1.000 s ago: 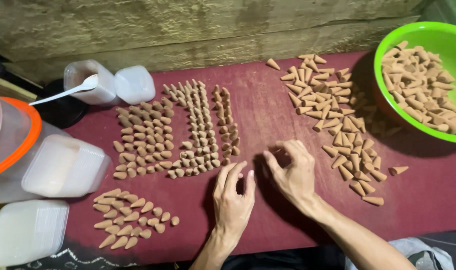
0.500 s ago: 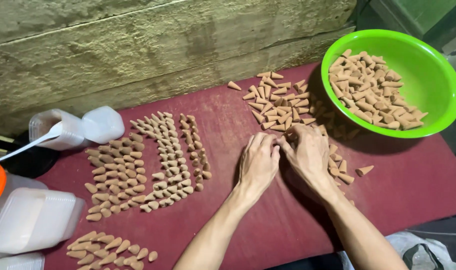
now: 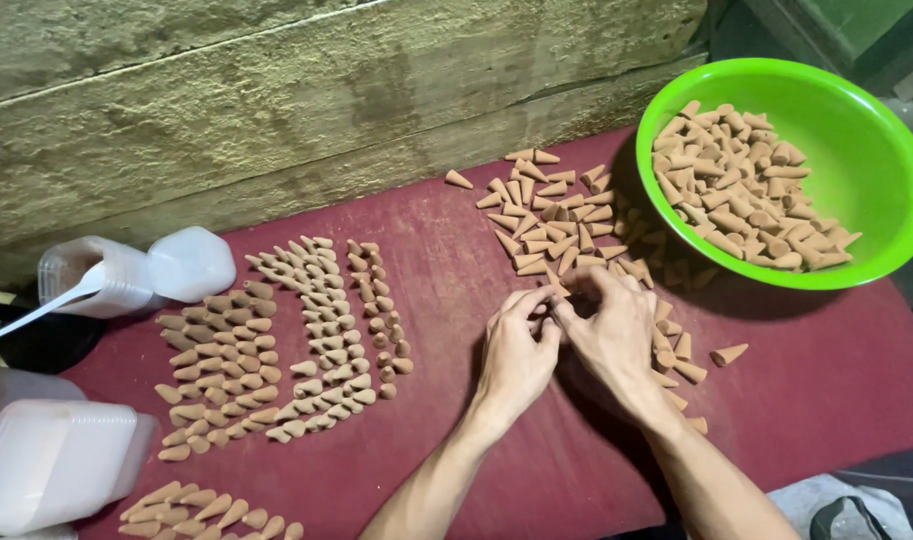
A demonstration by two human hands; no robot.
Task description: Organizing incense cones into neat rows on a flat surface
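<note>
Pinching cones together, your left hand (image 3: pixel 517 352) and right hand (image 3: pixel 608 335) meet fingertip-to-fingertip beside the loose cone pile (image 3: pixel 546 225) near the red mat's (image 3: pixel 456 300) far edge.

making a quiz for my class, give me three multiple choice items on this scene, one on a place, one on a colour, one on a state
1. Where does the bowl stand?
A. at the far right of the red mat
B. beside the white containers on the left
C. on the person's lap

2. What colour is the bowl?
A. blue
B. bright green
C. white

3. How are the left hand and the right hand placed?
A. far apart at opposite ends of the mat
B. both inside the bowl
C. close together, fingertips meeting at the near edge of the loose cones

Answers:
1. A, the bowl sits at the mat's right end, heaped with cones.
2. B, its rim and wall are plainly bright green.
3. C, the hands meet at the middle of the mat, beside the loose pile.
</note>
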